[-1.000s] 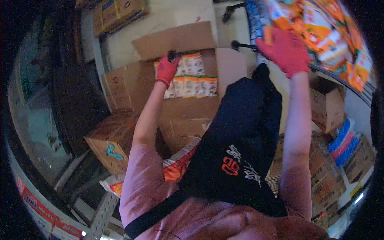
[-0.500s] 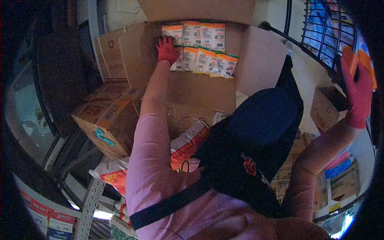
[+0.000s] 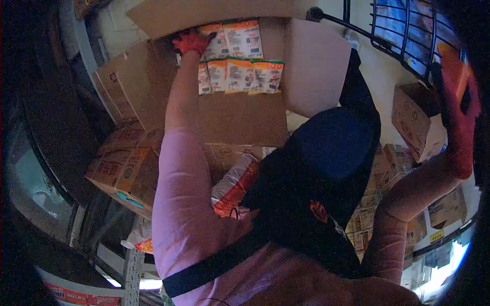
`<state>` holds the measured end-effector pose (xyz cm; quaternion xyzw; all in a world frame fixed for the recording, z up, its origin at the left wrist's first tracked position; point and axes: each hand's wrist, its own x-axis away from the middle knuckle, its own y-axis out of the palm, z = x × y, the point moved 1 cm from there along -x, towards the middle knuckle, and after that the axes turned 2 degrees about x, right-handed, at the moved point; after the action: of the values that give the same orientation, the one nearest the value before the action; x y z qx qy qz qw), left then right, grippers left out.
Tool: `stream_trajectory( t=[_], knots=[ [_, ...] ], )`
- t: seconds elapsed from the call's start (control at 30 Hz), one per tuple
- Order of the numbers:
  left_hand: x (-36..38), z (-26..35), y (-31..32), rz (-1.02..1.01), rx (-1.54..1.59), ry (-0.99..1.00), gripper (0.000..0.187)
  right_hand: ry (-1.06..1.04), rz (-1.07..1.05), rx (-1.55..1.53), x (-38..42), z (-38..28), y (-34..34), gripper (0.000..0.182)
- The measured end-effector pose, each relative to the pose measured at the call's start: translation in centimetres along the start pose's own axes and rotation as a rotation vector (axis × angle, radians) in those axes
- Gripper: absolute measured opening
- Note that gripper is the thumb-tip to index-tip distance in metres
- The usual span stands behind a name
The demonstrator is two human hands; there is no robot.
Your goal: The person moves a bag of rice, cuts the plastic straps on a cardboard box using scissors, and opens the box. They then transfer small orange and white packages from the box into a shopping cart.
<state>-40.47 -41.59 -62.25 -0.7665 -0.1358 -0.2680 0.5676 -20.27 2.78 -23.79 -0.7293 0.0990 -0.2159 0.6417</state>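
Observation:
Inside an open cardboard box lie two rows of white packets with orange tops and printed text. My left hand, in a red glove, reaches to the back left of the box, over the end of the far row. Its fingers are spread and its thumb points right; the packet beneath is mostly hidden. At the far right, my right hand, also in a red glove, is raised beside a black wire rack. It appears closed around an orange packet, though this part is dark and blurred.
A taped carton stands left of the box, and a red-and-white sack lies in front of it. A smaller open carton sits below the rack. A dark apron covers my front.
My left hand has moved to the far-left end of the back row, uncovering packets in the near row. My right hand has lowered slightly beside the rack. The whole view has shifted.

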Motion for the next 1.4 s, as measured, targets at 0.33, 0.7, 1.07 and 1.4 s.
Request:
stream_trajectory(
  t=[0.33,0.7,1.07,1.4],
  knots=[
    [11.5,2.4,10.5,0.108,-0.085,0.706,0.056,0.179,0.024,0.049,1.0,2.5,1.5,0.061],
    [7.5,-6.1,0.9,-0.343,-0.345,0.323,0.109,0.001,0.154,-0.242,0.3,-2.8,-0.2,0.059],
    [12.6,2.4,-0.8,-0.317,-0.556,0.903,0.084,0.098,0.016,0.099,0.4,1.0,1.0,0.059],
    [8.5,4.3,1.6,-0.307,-0.245,0.58,0.123,0.212,-0.017,0.025,0.6,1.4,1.1,0.062]
  ],
)
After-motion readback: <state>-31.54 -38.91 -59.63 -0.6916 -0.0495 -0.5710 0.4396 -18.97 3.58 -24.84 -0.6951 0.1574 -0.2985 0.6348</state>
